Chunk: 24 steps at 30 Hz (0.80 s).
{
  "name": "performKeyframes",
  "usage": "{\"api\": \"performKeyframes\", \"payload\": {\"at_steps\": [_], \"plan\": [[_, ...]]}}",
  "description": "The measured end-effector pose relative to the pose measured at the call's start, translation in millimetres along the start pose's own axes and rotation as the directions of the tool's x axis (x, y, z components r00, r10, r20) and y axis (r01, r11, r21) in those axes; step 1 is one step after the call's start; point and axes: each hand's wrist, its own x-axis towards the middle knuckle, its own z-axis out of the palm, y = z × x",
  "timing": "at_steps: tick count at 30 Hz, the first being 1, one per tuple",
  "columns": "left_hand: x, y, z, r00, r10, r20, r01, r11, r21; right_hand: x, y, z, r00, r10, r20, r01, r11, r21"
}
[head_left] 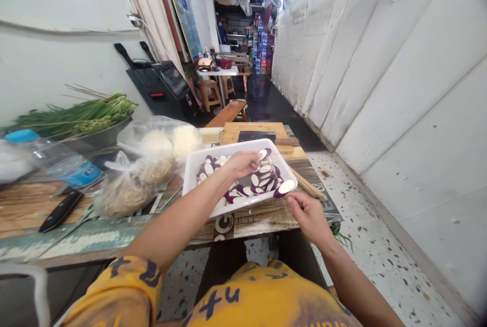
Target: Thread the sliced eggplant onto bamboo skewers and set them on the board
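A white plastic tub [189, 177] full of sliced purple eggplant [247, 190] stands on the table in front of me. Over the tub, my left hand [245, 163] is closed in a pinch on an eggplant slice [262, 155]. My right hand [307, 214] is closed at the tub's near right corner, pinching the end of a thin skewer. A pale oval eggplant slice [286, 186] sits at that end, just beyond the fingertips. Most of the skewer is hard to make out against the slices. A bundle of bamboo skewers [310, 185] lies right of the tub.
Behind the tub, a cleaver [256, 136] rests on a wooden cutting board [232, 132]. To the left are bagged vegetables [129, 192], a water bottle [76, 167], a black-handled knife [61, 211] and a metal bowl [102, 134] of greens. A white wall [411, 88] runs along the right.
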Motion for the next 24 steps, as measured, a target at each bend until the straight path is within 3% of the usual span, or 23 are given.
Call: {"api": "performKeyframes", "payload": {"at_steps": [10,15,22,24], "plan": [[-6.3,1.4,3.8,0.998,0.062,-0.018,-0.061,0.996,0.06,12.7,-12.2,6.5,0.994,-0.059,-0.097,0.047,0.99,-0.131],[-11.9,-7.2,14.2,0.997,0.032,0.068,-0.044,0.981,0.187,32.7,-12.0,12.5,0.983,-0.139,-0.122,0.108,0.967,-0.232],[-9.9,-7.0,14.6,0.979,0.196,0.055,-0.203,0.943,0.264,60.5,-12.8,12.5,0.97,-0.176,-0.166,0.133,0.961,-0.245],[-6.6,-7.1,8.5,0.949,0.314,0.023,-0.293,0.855,0.428,62.7,-10.6,8.8,0.964,-0.167,-0.209,0.124,0.971,-0.205]]}}
